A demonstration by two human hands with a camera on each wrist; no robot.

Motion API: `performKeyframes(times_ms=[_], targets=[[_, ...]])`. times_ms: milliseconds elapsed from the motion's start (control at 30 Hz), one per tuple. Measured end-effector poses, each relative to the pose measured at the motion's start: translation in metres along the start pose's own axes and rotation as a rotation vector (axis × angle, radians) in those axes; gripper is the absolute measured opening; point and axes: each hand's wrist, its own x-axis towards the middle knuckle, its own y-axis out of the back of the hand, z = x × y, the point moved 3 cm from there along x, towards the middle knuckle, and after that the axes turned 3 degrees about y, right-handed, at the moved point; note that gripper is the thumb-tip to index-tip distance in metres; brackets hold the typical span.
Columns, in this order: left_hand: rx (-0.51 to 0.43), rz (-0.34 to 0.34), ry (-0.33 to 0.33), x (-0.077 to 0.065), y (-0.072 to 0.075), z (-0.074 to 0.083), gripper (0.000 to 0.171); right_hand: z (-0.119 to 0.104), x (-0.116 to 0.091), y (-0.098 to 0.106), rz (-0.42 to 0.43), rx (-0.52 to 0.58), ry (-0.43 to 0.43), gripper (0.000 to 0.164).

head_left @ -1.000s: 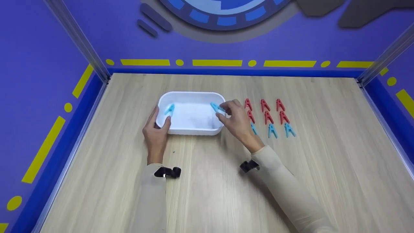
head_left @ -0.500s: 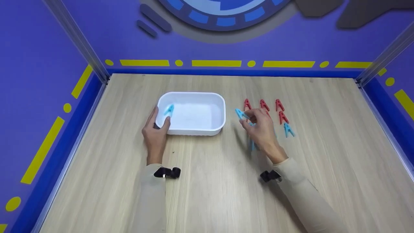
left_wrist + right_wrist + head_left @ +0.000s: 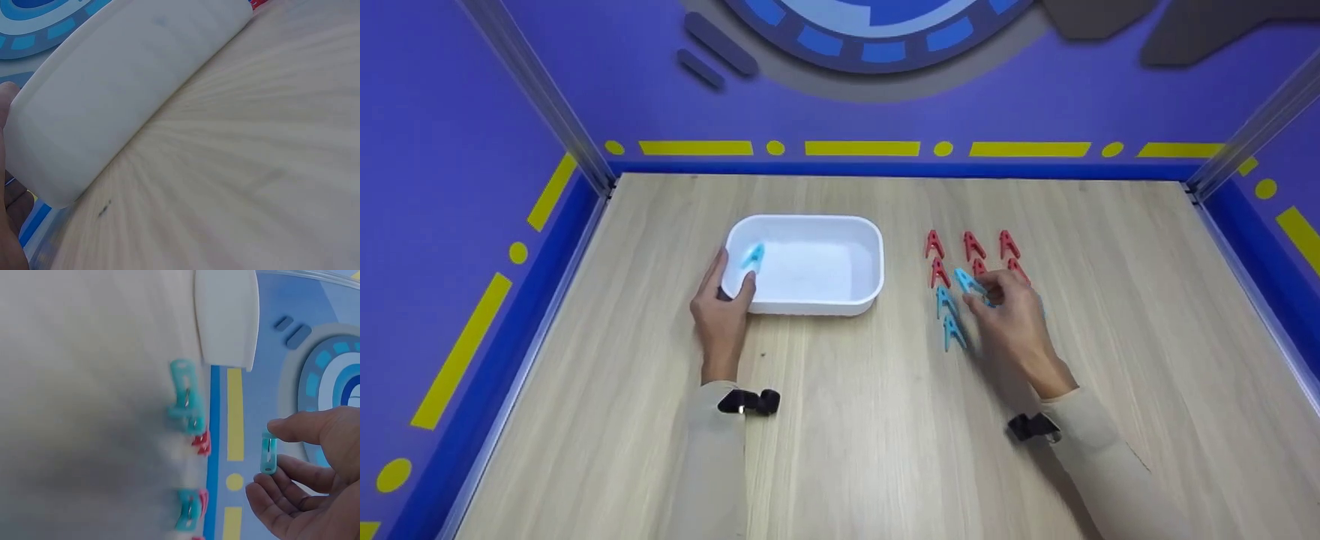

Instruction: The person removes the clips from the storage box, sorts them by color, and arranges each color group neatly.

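Note:
My left hand (image 3: 720, 319) grips the left end of a white plastic tub (image 3: 808, 306), thumb over the rim and fingers along the outer side. One light-blue clothespin (image 3: 754, 256) lies inside the tub at its left. Between thumb and index finger, my right hand (image 3: 1020, 322) pinches another light-blue clothespin (image 3: 969, 280), held up above the table; the right wrist view shows this held clothespin (image 3: 269, 453) end-on. Two blue clothespins, a rear one (image 3: 945, 301) and a front one (image 3: 952, 333), stand just left of the right hand, which hides part of the rows behind it.
Red clothespins stand in two rows on the wooden table (image 3: 840, 450), the back row with a red clothespin (image 3: 934, 244) at its left end. Blue panels with yellow marks wall the table at the back and both sides.
My right hand has moved from over the tub's right end to the right, over the clothespin rows, carrying the blue clothespin. The left hand and tub have stayed in place.

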Motion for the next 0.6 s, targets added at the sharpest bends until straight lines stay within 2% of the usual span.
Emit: performKeyframes(times_ms=[233, 600], targets=[[-0.069, 0.018, -0.028, 0.001, 0.000, -0.001, 0.062, 0.015, -0.013, 0.012, -0.017, -0.050, -0.039, 0.029], [-0.100, -0.002, -0.013, 0.000, -0.001, -0.001, 0.065, 0.029, -0.032, 0.028, -0.046, -0.096, -0.046, 0.029]])
